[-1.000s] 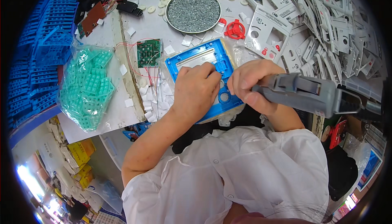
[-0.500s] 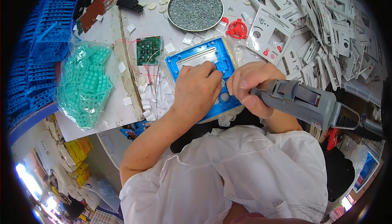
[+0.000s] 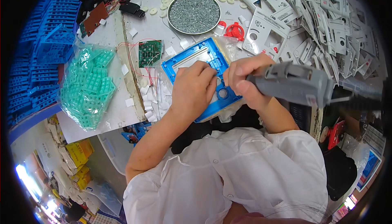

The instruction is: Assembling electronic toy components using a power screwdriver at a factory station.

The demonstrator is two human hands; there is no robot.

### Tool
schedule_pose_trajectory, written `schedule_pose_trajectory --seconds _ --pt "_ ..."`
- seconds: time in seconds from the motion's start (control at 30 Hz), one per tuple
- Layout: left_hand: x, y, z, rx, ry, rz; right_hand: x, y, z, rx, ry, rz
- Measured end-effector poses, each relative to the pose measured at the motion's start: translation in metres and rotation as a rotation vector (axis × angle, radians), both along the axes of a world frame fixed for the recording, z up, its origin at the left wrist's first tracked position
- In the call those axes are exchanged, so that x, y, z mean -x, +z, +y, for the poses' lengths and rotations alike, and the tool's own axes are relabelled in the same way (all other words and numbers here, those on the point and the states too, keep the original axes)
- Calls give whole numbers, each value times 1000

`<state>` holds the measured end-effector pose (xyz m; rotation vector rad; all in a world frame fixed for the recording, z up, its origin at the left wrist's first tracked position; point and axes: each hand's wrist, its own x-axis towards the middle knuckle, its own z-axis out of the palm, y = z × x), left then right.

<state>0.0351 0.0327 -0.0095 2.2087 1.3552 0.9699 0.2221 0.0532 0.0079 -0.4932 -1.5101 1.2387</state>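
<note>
A blue plastic casing (image 3: 216,108) with a rectangular window and a round hole lies tilted on clear plastic wrap before me. Over its middle is my left hand (image 3: 192,87), fingers bent and drawn together; their tips are hidden, so whatever they pinch does not show. My right hand (image 3: 250,81) holds a grey electric screwdriver (image 3: 292,86) against the palm, its body pointing off to the right and blurred. The right fingertips come down at the casing's right side, close to the left fingers. A round metal tray (image 3: 194,33) of small screws (image 3: 194,13) stands beyond the casing.
Left of the casing are a green circuit board (image 3: 150,53) with red wires and a bag of turquoise keypads (image 3: 87,87). Blue casings (image 3: 38,64) are stacked at far left. White printed panels (image 3: 339,32) pile up at right, near a red round part (image 3: 234,31).
The screwdriver's body has swung and is now blurred, with its rear end nearer to me. The hands stay together over the casing. The whole view has shifted slightly.
</note>
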Motion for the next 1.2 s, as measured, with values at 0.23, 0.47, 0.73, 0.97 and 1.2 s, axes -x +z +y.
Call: schedule_pose_trajectory --seconds 0.23,0.47,0.73,0.97,1.2 --pt "22 13 -13 65 178 -324 6 12 0 4 40 -99" --pt "29 16 -27 65 220 -364 13 2 2 -21 34 -199" --pt "12 65 -25 -159 61 -473 25 20 -6 212 -41 -92" --pt "-30 110 -3 -287 -26 -467 33 1 8 345 -68 1" --pt "-47 106 10 -363 60 -521 38 -4 17 241 -103 -77"
